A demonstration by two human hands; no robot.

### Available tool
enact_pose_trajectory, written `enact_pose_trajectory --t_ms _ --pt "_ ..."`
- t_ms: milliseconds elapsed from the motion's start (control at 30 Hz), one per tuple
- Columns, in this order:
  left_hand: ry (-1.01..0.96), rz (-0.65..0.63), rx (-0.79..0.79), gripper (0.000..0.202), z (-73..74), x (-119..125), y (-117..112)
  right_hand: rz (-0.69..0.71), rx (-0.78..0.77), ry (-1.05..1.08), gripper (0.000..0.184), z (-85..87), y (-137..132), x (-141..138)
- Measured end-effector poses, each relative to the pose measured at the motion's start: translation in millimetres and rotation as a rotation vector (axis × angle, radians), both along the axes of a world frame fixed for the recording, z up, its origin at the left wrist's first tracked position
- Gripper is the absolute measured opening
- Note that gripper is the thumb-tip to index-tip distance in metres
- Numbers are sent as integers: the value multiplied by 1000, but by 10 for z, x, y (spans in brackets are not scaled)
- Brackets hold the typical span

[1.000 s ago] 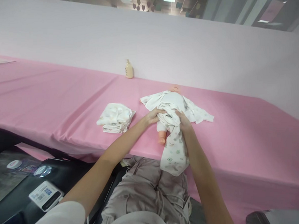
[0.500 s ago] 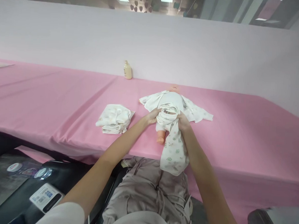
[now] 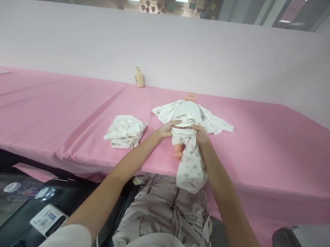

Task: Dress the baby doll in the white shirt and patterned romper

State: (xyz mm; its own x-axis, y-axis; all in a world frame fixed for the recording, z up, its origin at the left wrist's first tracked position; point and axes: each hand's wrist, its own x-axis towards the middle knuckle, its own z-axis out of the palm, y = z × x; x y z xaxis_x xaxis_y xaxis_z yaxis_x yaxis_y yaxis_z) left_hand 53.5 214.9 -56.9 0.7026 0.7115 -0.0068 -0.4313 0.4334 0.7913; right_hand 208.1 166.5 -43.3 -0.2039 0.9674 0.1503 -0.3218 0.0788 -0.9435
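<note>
A baby doll [image 3: 185, 110] lies on its back on the pink table [image 3: 71, 107], head toward the wall, in an open white printed top. One bare foot [image 3: 178, 153] points toward me. My left hand [image 3: 168, 128] grips the bunched waistband of the white printed trousers [image 3: 191, 165] at the doll's left hip. My right hand [image 3: 200, 133] grips the same waistband at the other hip. The empty trouser leg hangs over the table's front edge onto my lap.
A folded white cloth [image 3: 125, 131] lies left of the doll. A cream pump bottle [image 3: 139, 78] stands against the pale wall behind. Lower left, a dark surface carries a white device [image 3: 48, 219] and round stickers.
Both hands have slid the trousers' waistband a little further up the doll's body. The view has shifted slightly right, so the objects appear a little further left.
</note>
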Motion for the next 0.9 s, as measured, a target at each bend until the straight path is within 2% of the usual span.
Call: enact_pose_trajectory --t_ms 100,200,267,367,433,567,633,700,733,800,900 --pt "-37 -39 84 26 14 -33 -45 -7 3 44 32 33 -36 -17" --pt "-12 -33 163 44 24 -40 -60 -98 -14 39 41 39 6 -23" --pt "4 -7 188 49 30 -27 -58 -139 -35 36 41 34 47 -23" --pt "20 93 197 46 37 19 -45 -109 -50 55 36 39 70 -21" --pt "16 211 216 41 36 51 -25 -59 -49 26 36 59 47 -11" --pt "5 501 285 27 20 68 38 95 -2 -134 58 115 -38 47" --pt "57 547 362 23 10 44 64 172 24 -207 64 132 -63 87" --pt "156 557 487 19 0 0 74 194 37 -261 59 131 -54 119" --pt "214 575 565 18 -7 -29 73 169 47 -274 55 121 -33 130" --pt "329 652 744 13 -29 -99 61 22 92 -288 46 86 37 140" --pt "481 728 1001 11 -85 -207 34 -362 215 -359 40 4 169 152"
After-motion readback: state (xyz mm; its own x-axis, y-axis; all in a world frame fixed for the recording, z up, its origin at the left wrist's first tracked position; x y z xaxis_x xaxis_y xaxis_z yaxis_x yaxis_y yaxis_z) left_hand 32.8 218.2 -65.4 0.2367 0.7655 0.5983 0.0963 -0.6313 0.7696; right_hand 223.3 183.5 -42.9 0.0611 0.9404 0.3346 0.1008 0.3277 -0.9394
